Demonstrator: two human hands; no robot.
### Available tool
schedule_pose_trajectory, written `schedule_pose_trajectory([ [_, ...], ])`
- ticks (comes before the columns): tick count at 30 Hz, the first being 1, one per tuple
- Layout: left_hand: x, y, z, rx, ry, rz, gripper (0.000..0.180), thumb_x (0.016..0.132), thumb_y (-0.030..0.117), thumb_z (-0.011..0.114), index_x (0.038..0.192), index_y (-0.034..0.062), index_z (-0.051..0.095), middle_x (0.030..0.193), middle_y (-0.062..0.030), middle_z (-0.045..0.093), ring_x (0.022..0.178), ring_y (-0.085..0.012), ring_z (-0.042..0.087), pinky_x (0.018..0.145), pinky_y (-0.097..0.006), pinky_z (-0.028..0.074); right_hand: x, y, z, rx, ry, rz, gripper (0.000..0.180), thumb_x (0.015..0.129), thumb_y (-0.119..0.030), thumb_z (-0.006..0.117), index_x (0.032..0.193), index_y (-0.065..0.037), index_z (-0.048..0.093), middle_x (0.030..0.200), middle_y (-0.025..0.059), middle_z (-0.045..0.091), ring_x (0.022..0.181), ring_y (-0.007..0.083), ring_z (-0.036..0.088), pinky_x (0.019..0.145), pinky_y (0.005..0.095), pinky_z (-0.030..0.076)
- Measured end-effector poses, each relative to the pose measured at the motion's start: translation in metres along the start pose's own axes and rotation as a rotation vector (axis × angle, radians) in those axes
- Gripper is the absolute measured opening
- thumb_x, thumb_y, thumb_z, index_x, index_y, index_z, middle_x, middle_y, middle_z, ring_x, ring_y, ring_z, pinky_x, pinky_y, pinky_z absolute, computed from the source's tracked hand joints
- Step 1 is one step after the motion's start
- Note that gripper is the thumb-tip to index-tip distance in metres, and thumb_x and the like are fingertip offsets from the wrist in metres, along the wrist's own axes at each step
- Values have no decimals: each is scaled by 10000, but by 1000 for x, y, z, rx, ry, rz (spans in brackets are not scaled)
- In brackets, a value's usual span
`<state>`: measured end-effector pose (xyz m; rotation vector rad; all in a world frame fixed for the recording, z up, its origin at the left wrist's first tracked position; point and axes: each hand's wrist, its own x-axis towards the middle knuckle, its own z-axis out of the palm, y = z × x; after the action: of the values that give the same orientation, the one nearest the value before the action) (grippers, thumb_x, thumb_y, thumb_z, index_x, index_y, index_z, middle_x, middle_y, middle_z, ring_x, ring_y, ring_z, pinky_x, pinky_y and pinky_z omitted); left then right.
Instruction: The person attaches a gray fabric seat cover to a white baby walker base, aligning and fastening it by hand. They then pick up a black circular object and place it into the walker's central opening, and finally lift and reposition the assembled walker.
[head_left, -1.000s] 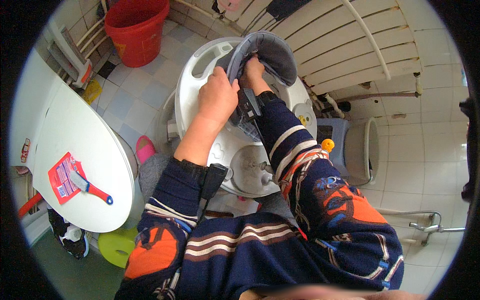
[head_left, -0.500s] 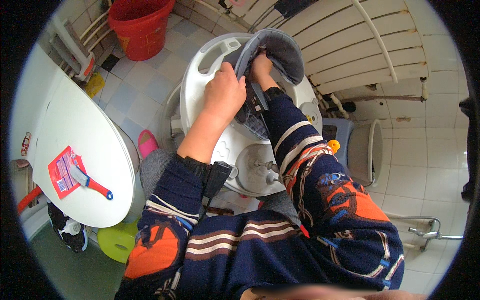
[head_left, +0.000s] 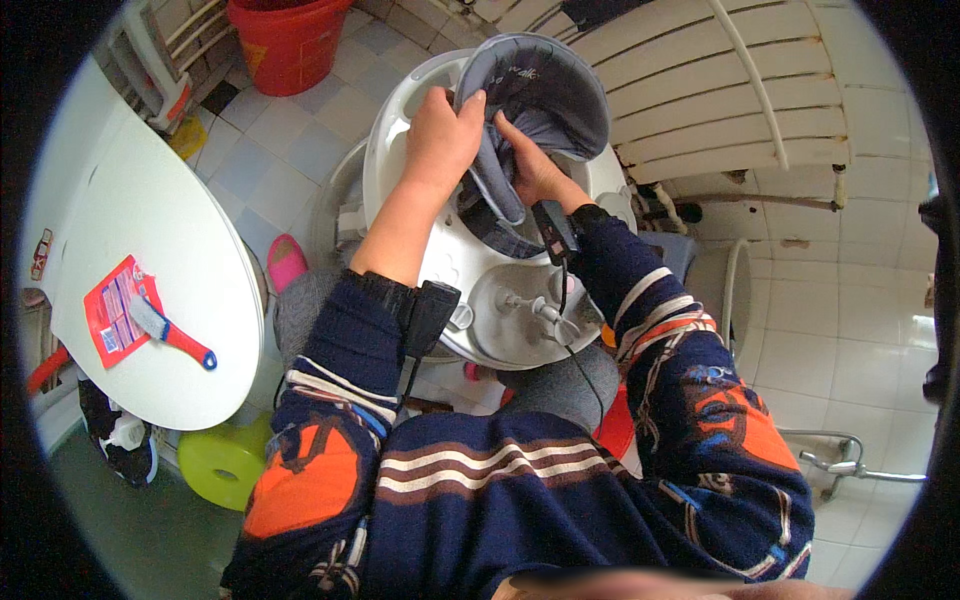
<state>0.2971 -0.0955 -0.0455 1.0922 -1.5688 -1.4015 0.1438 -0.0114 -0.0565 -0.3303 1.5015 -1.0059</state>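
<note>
A padded grey fabric seat [head_left: 565, 95] rises from the middle of a white plastic baby walker [head_left: 440, 262] in front of me. My left hand [head_left: 440, 140] is closed on the left rim of the pad, thumb on top. Inside the seat's opening, my right hand [head_left: 537, 168] pinches the pad's edge close to the left thumb. The backrest's inner face is turned toward me. Below the hands, the walker's tray has a round hollow [head_left: 500, 300] with small white fittings. Black devices are strapped on both wrists, and a cable hangs from the right one.
To the left, a white rounded board [head_left: 200, 270] carries a scrub brush [head_left: 178, 338] and a red packet [head_left: 105, 315]. A red bucket [head_left: 290, 50] stands far left, a white radiator [head_left: 690, 90] far right. A green stool [head_left: 228, 470] and a tap [head_left: 845, 466] are nearer.
My right hand has come out from deep behind the pad, back toward me, to grip its edge. The seat is opened wider, showing its inner lining. My left hand has shifted slightly away.
</note>
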Motion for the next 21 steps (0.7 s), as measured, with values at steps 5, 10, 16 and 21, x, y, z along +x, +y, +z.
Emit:
schedule_pose_trajectory([
  [5, 3, -5, 11, -320, 18, -142, 579, 889, 415, 679, 1097, -108, 541, 1119, -319, 637, 1064, -431, 636, 924, -461, 485, -19, -8, -3, 36, -48, -18, 481, 943, -464, 654, 1195, -54, 657, 1070, 95, 720, 876, 190, 701, 786, 324, 572],
  [10, 1, -8, 13, -354, 17, -146, 591, 895, 411, 673, 1114, -116, 519, 1099, -324, 638, 1042, -442, 643, 914, -455, 494, -22, -13, -4, -26, -91, 25, 465, 973, -456, 611, 1181, -43, 663, 1037, 93, 724, 833, 181, 703, 768, 304, 569],
  [16, 2, -7, 16, -328, 45, -104, 608, 902, 415, 665, 1123, -126, 499, 1093, -344, 637, 1040, -462, 640, 916, -461, 495, -16, -8, 4, -75, -5, -9, 443, 1010, -434, 557, 1169, -33, 661, 1007, 84, 719, 816, 157, 681, 749, 289, 547],
  [21, -1, -6, 18, -320, 51, -100, 630, 896, 427, 673, 1134, -127, 488, 1085, -341, 641, 1037, -466, 641, 917, -463, 494, -13, -1, 15, -86, 185, -118, 425, 1015, -410, 543, 1130, -24, 676, 994, 69, 712, 812, 155, 660, 731, 284, 518],
])
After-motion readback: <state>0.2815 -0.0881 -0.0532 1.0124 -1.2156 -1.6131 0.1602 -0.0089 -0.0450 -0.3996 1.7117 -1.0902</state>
